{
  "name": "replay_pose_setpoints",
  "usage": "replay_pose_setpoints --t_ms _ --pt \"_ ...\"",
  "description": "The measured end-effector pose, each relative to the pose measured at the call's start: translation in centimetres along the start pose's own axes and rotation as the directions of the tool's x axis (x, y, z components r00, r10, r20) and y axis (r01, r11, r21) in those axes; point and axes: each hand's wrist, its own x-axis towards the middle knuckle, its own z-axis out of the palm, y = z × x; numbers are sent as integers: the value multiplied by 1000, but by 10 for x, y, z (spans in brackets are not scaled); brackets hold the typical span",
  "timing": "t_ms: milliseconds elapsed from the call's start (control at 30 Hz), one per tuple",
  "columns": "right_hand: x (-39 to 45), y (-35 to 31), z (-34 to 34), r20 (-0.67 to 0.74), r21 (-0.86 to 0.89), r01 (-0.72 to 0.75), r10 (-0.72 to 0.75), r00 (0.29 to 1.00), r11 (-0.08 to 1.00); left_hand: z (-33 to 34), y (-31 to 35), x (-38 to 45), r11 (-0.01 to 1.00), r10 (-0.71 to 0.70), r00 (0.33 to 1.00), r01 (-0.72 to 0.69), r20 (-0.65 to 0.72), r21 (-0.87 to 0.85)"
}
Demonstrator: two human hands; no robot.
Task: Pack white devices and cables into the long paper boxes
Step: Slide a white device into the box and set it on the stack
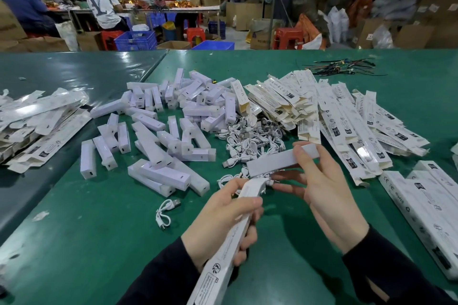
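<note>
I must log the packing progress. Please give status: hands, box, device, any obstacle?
Left hand grips long paper box, open end up. Right hand holds white device and a cable at box mouth. Not yet inserted. Nothing in the way.

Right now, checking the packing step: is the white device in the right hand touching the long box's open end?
Cannot tell; in the head view the white device nears the long paper box, contact unclear.
</note>
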Motion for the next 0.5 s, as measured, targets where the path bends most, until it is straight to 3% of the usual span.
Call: replay_pose_setpoints --t_ms 267,500 --pt "0 3 0 8 40 -55 55 998 998 4 -7 -1 999 -41 998 40 55 14" --pt "3 1 -5 14 -103 -129 132 991 986 5 -3 -4 999 -50 996 50 72 2"
